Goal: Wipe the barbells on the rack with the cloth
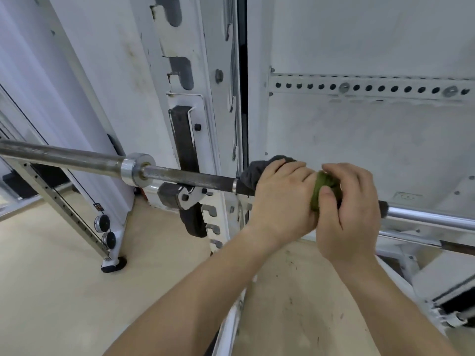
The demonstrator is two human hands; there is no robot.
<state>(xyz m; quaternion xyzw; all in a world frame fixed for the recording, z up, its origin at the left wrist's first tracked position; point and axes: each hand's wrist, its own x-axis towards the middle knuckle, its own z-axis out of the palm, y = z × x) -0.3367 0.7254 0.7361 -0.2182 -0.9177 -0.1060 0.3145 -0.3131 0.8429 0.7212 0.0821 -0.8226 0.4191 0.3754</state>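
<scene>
A steel barbell (185,177) runs across the view from the far left to the right edge, resting on a hook of the white rack (180,104). My left hand (281,199) is wrapped around the bar's shaft with a dark grey cloth (253,172) under it. Right beside it, touching, my right hand (352,209) grips the bar through a green cloth (323,190). The bar under both hands is hidden. A shiny collar (136,169) sits on the bar left of the rack upright.
The rack's notched upright (177,60) stands just behind the bar. A perforated metal strip (372,87) crosses the white wall panel at right. A slanted frame leg with black foot (113,265) stands on the pale floor at left. A white bench frame (442,286) lies lower right.
</scene>
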